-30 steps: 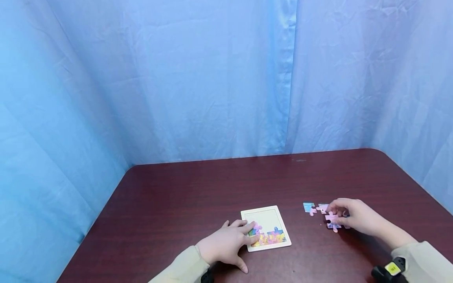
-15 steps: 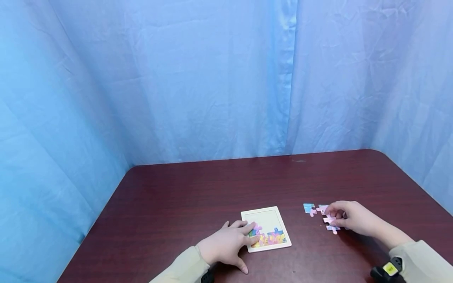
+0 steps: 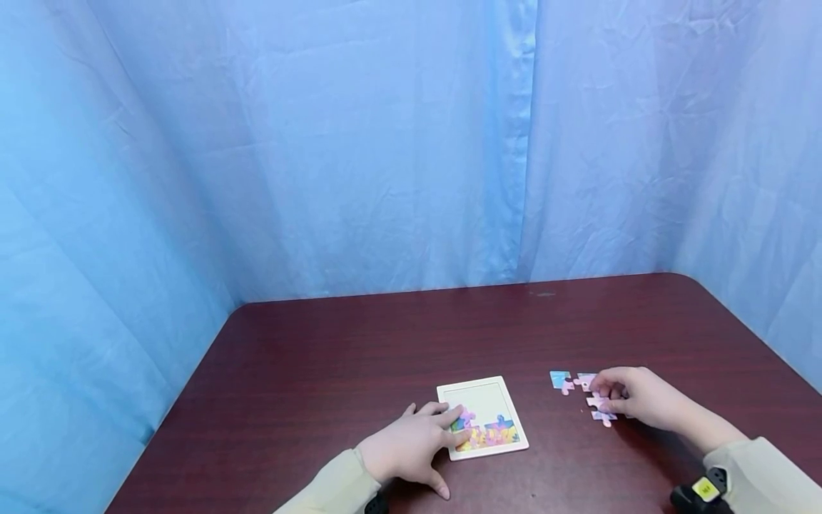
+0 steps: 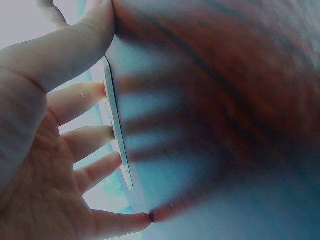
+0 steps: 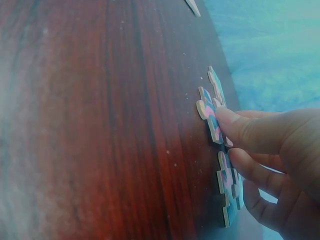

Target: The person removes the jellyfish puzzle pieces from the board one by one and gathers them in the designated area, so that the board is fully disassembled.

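My left hand (image 3: 411,444) rests with spread fingers on the left side of a cream jigsaw tray (image 3: 475,392). Colourful pieces (image 3: 501,430) fill the tray's near part; some lie under the fingers. In the left wrist view, fingertips (image 4: 112,132) touch the tray's edge. To the right, my right hand (image 3: 645,400) has curled fingers over a cluster of loose pieces, its thumb and index finger at a pink puzzle piece (image 3: 597,404) that it seems to pinch. The right wrist view has the thumb on a puzzle piece (image 5: 209,117) low at the table. The hand hides part of the cluster.
A blue and pink piece (image 3: 560,380) and a pink one (image 3: 585,383) lie left of the right hand. Another piece (image 3: 604,417) is just in front of it. The dark red table (image 3: 359,343) ends at blue curtains (image 3: 385,143).
The right hand has shifted slightly left, and the pink piece at its fingers has moved a little left, uncovering more of the piece in front. The left hand and tray keep their places.
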Motion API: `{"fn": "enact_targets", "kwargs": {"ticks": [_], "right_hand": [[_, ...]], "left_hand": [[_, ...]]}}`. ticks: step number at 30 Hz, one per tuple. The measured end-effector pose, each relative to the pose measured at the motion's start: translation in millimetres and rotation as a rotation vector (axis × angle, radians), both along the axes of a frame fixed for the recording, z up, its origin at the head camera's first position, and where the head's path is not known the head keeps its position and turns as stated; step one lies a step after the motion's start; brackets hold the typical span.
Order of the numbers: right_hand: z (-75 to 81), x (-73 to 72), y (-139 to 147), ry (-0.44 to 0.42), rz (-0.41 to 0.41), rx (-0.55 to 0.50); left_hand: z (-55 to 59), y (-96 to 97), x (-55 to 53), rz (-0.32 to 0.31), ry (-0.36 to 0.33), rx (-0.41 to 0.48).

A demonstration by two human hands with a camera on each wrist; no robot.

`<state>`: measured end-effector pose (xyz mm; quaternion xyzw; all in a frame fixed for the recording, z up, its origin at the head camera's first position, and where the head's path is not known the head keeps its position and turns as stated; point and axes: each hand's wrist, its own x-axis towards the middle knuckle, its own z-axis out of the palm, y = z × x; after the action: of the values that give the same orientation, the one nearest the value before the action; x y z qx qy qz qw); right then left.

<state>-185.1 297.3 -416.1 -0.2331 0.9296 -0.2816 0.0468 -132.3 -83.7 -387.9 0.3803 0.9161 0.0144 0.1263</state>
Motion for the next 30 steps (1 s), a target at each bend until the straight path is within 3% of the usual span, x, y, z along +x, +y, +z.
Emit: {"fn": "enact_targets", "kwargs": {"ticks": [12, 30], "right_hand": [[-2.7, 0.2, -0.6, 0.017, -0.018, 0.005], [-2.9, 3.5, -3.1, 0.122, -0.022, 0.011]], "left_hand": [[1.8, 0.0, 0.9, 0.003, 0.004, -0.001], [-1.2, -1.2, 0.0, 0.002, 0.007, 0.020]]}}
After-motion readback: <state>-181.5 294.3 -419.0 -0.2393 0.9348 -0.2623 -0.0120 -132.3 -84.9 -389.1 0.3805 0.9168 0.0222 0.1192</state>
